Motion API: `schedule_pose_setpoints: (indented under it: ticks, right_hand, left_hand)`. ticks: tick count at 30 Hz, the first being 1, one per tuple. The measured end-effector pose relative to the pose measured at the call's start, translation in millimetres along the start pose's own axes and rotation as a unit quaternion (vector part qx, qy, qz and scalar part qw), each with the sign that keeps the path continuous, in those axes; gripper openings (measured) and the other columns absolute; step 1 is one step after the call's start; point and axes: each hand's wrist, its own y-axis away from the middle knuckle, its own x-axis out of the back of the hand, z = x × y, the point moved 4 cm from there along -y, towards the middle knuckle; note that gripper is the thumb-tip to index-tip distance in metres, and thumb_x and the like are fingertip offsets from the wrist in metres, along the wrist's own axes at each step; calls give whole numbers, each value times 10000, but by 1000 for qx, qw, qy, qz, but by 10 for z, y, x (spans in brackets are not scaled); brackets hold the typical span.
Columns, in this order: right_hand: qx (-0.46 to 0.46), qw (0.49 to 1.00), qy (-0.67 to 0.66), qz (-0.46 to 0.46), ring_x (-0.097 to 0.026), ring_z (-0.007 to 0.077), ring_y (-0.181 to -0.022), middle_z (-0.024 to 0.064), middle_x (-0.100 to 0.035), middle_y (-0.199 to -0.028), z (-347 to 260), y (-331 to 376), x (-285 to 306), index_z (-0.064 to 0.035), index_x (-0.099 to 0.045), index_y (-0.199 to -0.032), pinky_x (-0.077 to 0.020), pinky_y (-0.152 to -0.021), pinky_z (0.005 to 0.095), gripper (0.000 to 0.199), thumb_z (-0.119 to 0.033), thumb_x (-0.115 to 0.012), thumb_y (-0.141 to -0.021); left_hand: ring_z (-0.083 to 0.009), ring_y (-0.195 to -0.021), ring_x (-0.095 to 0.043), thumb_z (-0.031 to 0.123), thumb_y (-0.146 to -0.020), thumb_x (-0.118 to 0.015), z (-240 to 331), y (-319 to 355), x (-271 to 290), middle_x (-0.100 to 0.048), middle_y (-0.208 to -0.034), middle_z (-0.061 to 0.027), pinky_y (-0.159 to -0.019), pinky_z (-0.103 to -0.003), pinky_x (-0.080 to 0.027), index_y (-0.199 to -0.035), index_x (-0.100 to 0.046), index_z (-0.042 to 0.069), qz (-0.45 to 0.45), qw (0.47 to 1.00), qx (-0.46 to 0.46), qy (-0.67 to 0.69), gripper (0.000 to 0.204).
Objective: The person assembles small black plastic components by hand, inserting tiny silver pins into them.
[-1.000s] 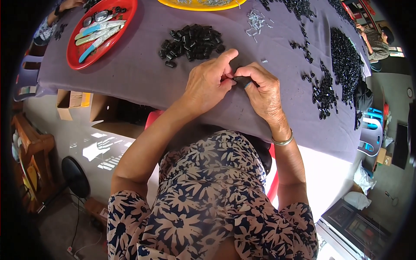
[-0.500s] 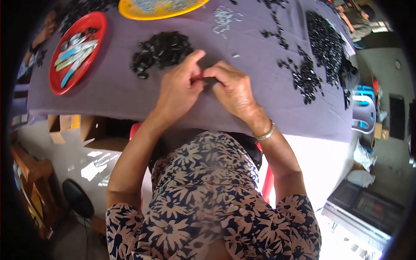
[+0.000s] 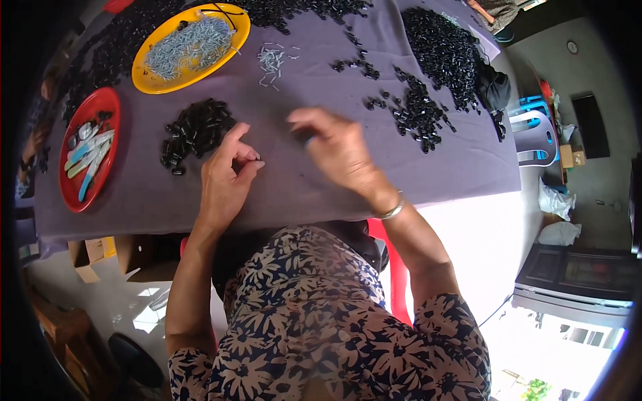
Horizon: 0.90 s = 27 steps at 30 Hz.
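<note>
My left hand rests on the purple-grey cloth, its thumb and forefinger pinched on a tiny part. A heap of small black parts lies just left of it. My right hand is lifted a little above the cloth and blurred. Its fingers are curled, and a small black part seems to sit at the fingertips. The two hands are about a hand's width apart.
A yellow plate of small silvery pins stands at the back left, with loose pins beside it. A red plate with tools is at far left. More black parts lie in piles and scattered to the right. The table edge runs just before my body.
The hands were joined on one small black piece and have now come apart. The right hand has moved right and up. The view has tilted, showing more of the far table.
</note>
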Motion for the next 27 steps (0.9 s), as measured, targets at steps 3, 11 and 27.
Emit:
schedule_pose_setpoints:
  ticks: [3, 11, 27]
  right_hand:
    - [-4, 989, 136, 50, -671, 171, -824, 85, -705, -948, 158, -101, 768, -27, -676, -1017, -527, -803, 271, 392, 154, -493, -721]
    - [9, 939, 343, -9, -656, 267, -868, 124, -683, -955, 773, -240, 1575, -29, -680, -1007, -521, -814, 329, 327, 77, -513, -746]
    - [-44, 940, 339, -19, -685, 267, -768, 127, -696, -826, 1046, -332, 1462, -24, -668, -947, -533, -729, 335, 231, 34, -554, -754]
  left_hand:
    - [-112, -780, -590, -104, -775, -692, 37, -2, 33, -616, -826, -32, -767, -266, -499, -1341, -508, 46, 2, 1000, -9, -8, 613]
    - [-159, -742, -638, -91, -760, -699, 60, -38, 26, -648, -812, -57, -700, -283, -523, -1245, -571, 31, 20, 999, -33, -16, 517]
    - [-229, -754, -649, -31, -754, -704, 72, -27, 20, -665, -841, -69, -696, -334, -520, -1232, -586, 72, 20, 999, -37, -34, 503]
